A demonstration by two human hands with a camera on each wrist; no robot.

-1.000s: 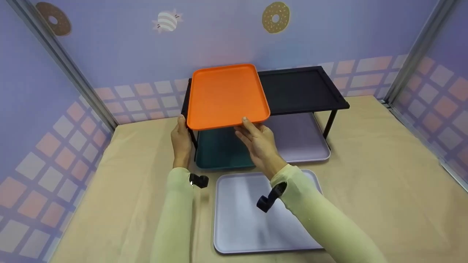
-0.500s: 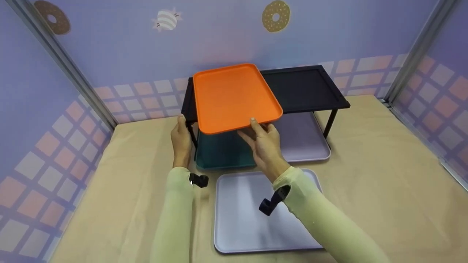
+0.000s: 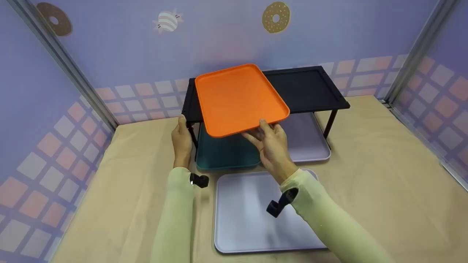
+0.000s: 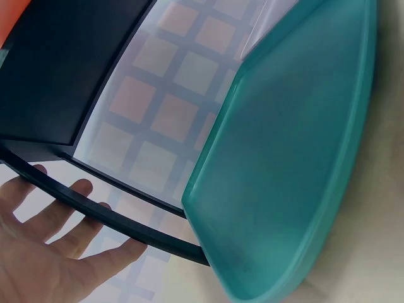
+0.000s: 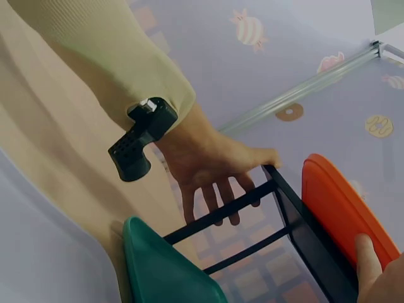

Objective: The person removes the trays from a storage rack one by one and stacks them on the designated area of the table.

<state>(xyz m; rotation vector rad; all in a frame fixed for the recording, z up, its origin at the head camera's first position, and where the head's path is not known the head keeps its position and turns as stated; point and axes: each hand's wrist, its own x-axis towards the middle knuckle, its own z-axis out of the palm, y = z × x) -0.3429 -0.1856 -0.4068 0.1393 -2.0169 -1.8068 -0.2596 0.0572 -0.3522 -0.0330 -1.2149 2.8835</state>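
Note:
The orange tray (image 3: 241, 100) is tilted above the left part of the black rack (image 3: 303, 89). My right hand (image 3: 272, 146) holds its near edge, thumb on top and fingers underneath. At the rack's left end is my left hand (image 3: 182, 142), its thumb at the top's corner. In the left wrist view, the fairly straight, spread fingers of that hand (image 4: 57, 246) lie along the black leg. The right wrist view also shows the left hand (image 5: 214, 158) against the leg frame. Under the rack lie a teal tray (image 3: 226, 153) and a lilac tray (image 3: 301, 137).
A pale lavender tray (image 3: 256, 215) lies on the beige-covered table (image 3: 395, 175) in front of the rack, partly under my right forearm. Patterned purple walls (image 3: 219, 36) enclose the back and both sides, with metal posts (image 3: 420, 47) at the corners.
My right hand has moved right and slightly toward me with the orange tray, whose near edge has swung round to the right. The left hand stays at the rack's left end.

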